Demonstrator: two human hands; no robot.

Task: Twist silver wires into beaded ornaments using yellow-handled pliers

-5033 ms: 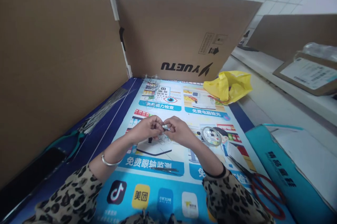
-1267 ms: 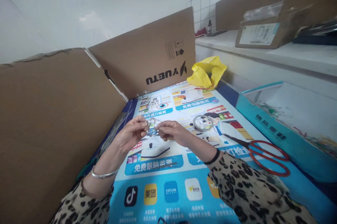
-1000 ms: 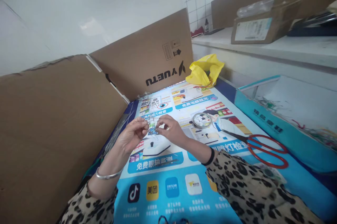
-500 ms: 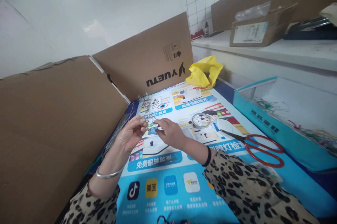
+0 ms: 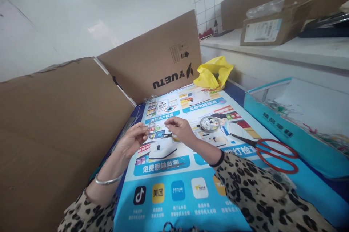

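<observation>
The left hand (image 5: 133, 139) has its grip closed in a fine pinch, thumb against fingertips, on a small piece of thin, clear-looking wirework (image 5: 151, 129). The wirework lies right at those fingertips and extends from them into the space between the two hands, above the printed sheet (image 5: 188, 168) that covers the worktop. Its exact shape is too fine and blurred to make out. The right hand (image 5: 181, 132) is just across from it, apart from the left hand, with thumb and forefinger brought close together and pointing toward the wirework; whether that grip has hold of a strand cannot be told. To the right of the right hand, a round dish (image 5: 209, 124) with pale contents rests on the sheet, and red-handled scissors (image 5: 275, 155) lie beyond it, their dark blades pointing toward the dish. Farther right stands an open teal box (image 5: 283, 125) with tangled coloured strands inside. A crumpled yellow bag (image 5: 214, 72) sits at the far right part of the worktop, beside an upright cardboard panel (image 5: 152, 56). A small tangle of wire (image 5: 149, 98) lies at the foot of that panel. On the white shelf (image 5: 294, 48) at the right rests a brown carton (image 5: 272, 30) with clear plastic on top.
</observation>
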